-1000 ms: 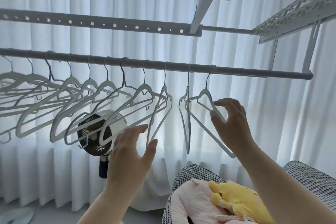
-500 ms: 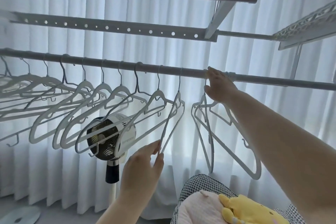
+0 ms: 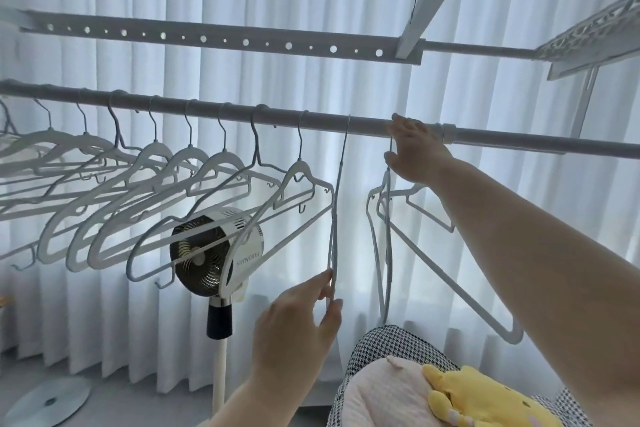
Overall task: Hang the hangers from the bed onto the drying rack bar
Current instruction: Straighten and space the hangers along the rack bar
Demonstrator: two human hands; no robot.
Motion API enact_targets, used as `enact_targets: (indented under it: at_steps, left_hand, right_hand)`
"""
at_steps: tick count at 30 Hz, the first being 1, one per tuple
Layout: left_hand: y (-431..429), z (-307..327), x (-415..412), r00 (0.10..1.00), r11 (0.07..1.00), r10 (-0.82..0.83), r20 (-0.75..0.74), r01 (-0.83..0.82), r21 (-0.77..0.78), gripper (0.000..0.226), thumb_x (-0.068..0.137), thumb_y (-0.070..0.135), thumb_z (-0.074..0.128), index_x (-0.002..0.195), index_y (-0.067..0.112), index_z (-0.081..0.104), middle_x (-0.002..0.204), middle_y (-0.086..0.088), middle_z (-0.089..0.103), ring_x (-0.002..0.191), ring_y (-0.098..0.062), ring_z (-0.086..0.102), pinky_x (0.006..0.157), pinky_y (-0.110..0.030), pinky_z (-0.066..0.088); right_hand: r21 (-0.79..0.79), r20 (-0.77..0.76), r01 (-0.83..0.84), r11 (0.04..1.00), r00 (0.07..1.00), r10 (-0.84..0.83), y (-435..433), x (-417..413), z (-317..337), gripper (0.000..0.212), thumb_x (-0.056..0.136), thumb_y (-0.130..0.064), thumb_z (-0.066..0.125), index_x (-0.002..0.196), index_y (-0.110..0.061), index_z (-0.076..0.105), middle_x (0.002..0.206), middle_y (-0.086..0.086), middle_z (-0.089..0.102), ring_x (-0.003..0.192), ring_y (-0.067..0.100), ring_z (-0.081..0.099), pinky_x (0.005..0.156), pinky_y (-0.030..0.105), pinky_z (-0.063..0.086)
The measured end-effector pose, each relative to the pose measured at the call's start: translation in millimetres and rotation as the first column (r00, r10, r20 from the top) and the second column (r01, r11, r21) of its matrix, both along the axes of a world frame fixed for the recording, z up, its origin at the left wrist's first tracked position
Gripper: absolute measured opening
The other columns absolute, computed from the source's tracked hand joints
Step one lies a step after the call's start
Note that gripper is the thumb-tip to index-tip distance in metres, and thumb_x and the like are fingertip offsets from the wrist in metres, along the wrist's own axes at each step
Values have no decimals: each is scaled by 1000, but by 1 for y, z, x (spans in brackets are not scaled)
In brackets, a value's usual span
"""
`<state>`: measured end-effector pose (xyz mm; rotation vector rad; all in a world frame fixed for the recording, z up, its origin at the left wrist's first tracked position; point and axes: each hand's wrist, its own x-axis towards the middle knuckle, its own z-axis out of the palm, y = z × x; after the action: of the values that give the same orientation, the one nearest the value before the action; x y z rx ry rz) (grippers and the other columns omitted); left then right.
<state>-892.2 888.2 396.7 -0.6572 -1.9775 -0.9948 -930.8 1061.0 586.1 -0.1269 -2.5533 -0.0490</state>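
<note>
One readable word only: "SKYWORTH", in small grey capitals on the white side housing of the standing fan (image 3: 214, 253), left of centre and far back by the curtain (image 3: 311, 45). Set along the curve of the housing, rising slightly to the right, just right of the dark grille. Crossed just above by the lower bars of a hanger (image 3: 297, 172) on the rail (image 3: 207, 109). Too small and soft for anything further on the fan.
</note>
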Motion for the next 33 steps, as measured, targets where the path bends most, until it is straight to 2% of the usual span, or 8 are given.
enact_targets:
  at_steps: [4, 9, 15, 20, 25, 28, 30, 33]
  left_hand:
    - [5, 0, 4, 997, 998, -45, 66, 42, 56, 49, 71, 48, 44, 102, 22, 70, 67, 30, 61, 84, -2, 54, 58, -1, 30]
    - [5, 1, 12, 976, 990, -123, 177, 110, 83, 84, 55, 67, 18, 124, 34, 54, 74, 40, 48, 91, 5, 56, 70, -1, 33]
    - [5, 4, 16, 969, 991, -129, 211, 117, 67, 57, 73, 50, 40, 126, 32, 53, 62, 40, 50, 86, 6, 50, 70, 2, 30]
    - [1, 6, 20, 948, 987, -162, 275, 158, 34, 39, 88, 37, 55, 127, 34, 49, 79, 66, 33, 77, 14, 44, 73, 0, 32]
    - [-11, 6, 31, 957, 983, -177, 228, 160, 93, 56, 72, 63, 45, 120, 35, 55, 77, 59, 43, 74, 21, 48, 69, 2, 37]
    - [-28, -1, 29, 998, 993, -25, -57, 31, 118, 32, 72, 51, 46, 93, 34, 63, 58, 40, 48, 72, 17, 49, 61, 2, 38]
    - [-39, 0, 25, 976, 984, 76, -204, -41, 174, 17, 76, 40, 49, 90, 33, 55, 70, 28, 46, 71, 4, 45, 66, -6, 38]
    - [-52, 5, 17, 983, 972, 129, -131, -99, 213, 31, 75, 43, 50, 102, 28, 51, 87, 7, 56, 84, -4, 47, 74, -12, 40]
  right_hand:
    - [10, -3, -5, 1000, 1000, 5, 2, 1, -1, 56, 96, -16, 37, 146, -14, 14, 157, -2, 4, 145, 19, 3, 116, 30, 3]
    - [-9, -14, -25, 1000, 1000, 25, 5, 1, -3, 56, 95, -16, 38, 146, -14, 15, 157, -1, 5, 145, 20, 3, 117, 30, 5]
    - [-20, -17, -29, 999, 999, 28, 5, 3, -3, 57, 94, -15, 38, 146, -14, 15, 157, -1, 5, 145, 19, 3, 117, 31, 5]
    - [-29, -15, -23, 999, 1000, 23, 4, 5, -2, 57, 94, -16, 39, 146, -14, 16, 157, -1, 6, 145, 19, 4, 117, 32, 6]
    - [-52, -13, -26, 998, 1000, 25, 1, 9, -1, 56, 94, -16, 39, 146, -14, 17, 157, 0, 6, 144, 22, 7, 117, 33, 7]
    - [-71, -41, -40, 997, 998, 37, -3, 11, -2, 56, 94, -15, 40, 145, -15, 18, 157, -1, 8, 144, 23, 7, 117, 33, 7]
    - [-76, -61, -53, 996, 997, 49, -7, 13, -2, 56, 93, -15, 40, 145, -15, 18, 157, 0, 9, 144, 23, 8, 117, 33, 7]
    - [-63, -69, -60, 996, 996, 56, -15, 15, -2, 56, 94, -16, 41, 145, -15, 19, 156, 0, 10, 143, 23, 10, 116, 33, 8]
